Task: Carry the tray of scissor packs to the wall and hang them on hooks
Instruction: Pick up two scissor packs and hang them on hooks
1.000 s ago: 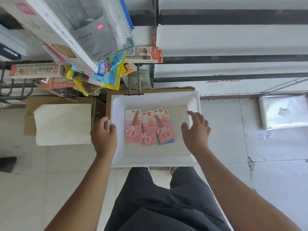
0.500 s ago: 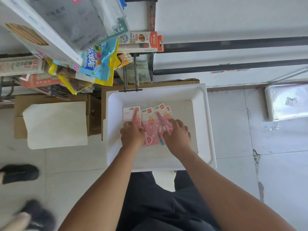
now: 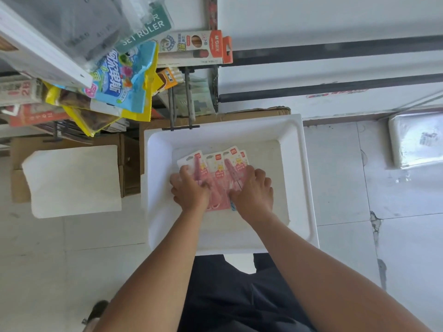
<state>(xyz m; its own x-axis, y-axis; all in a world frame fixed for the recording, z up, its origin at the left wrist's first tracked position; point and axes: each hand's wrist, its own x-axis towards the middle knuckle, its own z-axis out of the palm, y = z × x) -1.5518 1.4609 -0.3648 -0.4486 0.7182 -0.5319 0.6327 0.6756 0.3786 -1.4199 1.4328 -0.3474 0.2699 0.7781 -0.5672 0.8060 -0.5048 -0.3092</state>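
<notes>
Pale tiled floor (image 3: 335,178) below; white wall with dark rails ahead, hooks of hanging stationery packs (image 3: 124,77) upper left. White tray (image 3: 297,178) sits on a cardboard box (image 3: 254,111) at the wall. Scissor packs (image 3: 217,164) lie fanned in the tray's centre; four pink ones countable. Left hand (image 3: 190,190) and right hand (image 3: 253,191) both press down on them, fingers curled; grip unclear.
</notes>
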